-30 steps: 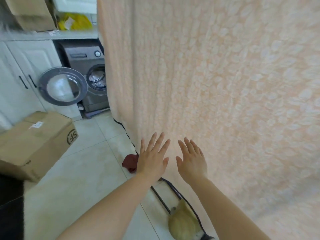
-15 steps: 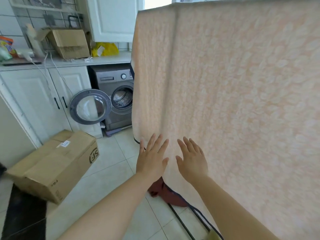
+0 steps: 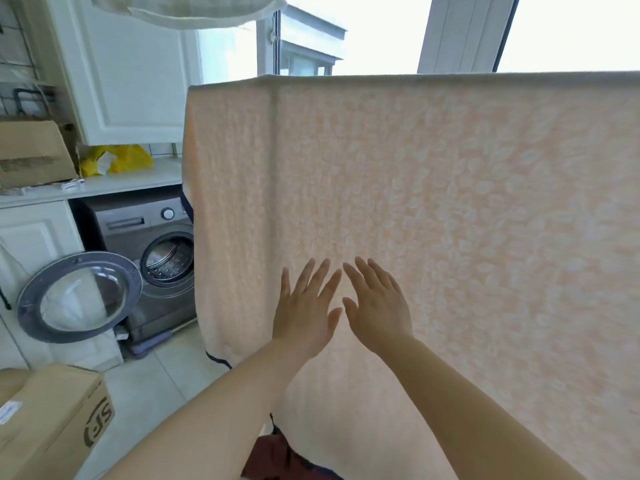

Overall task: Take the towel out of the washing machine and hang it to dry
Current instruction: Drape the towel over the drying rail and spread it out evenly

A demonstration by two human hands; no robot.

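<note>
- A laundry corner with a pale tiled floor (image 3: 152,386), white cabinets along the far left wall and bright windows (image 3: 381,32) at the far top.
- The towel (image 3: 467,220), peach-coloured with a pale leaf-like pattern, hangs draped over a horizontal support that it hides; it fills most of the right half of the view, its top fold running level below the windows and its left edge falling straight down beside the machine.
- The left hand (image 3: 304,315) is held flat with fingers straight and slightly spread, palm toward the towel's near face; whether it presses the cloth or sits just off it cannot be told.
- The right hand (image 3: 377,306) is just beside it on the right, likewise flat with fingers straight and fanned, palm to the towel; neither hand grips or pinches anything.
- The washing machine (image 3: 149,258), grey and front-loading, stands at the far left under a white counter (image 3: 104,183); its round door (image 3: 78,296) is swung wide open to the left and the metal drum shows inside.
- On the counter sit a cardboard carton (image 3: 33,154) and a yellow bag (image 3: 119,159).
- A larger cardboard box (image 3: 52,424) with black printed letters lies on the floor at near left.
- A dark red cloth (image 3: 273,459) lies on the floor at the near bottom, below the towel's lower edge.
- A pale fabric (image 3: 187,8) hangs overhead at far top left.
</note>
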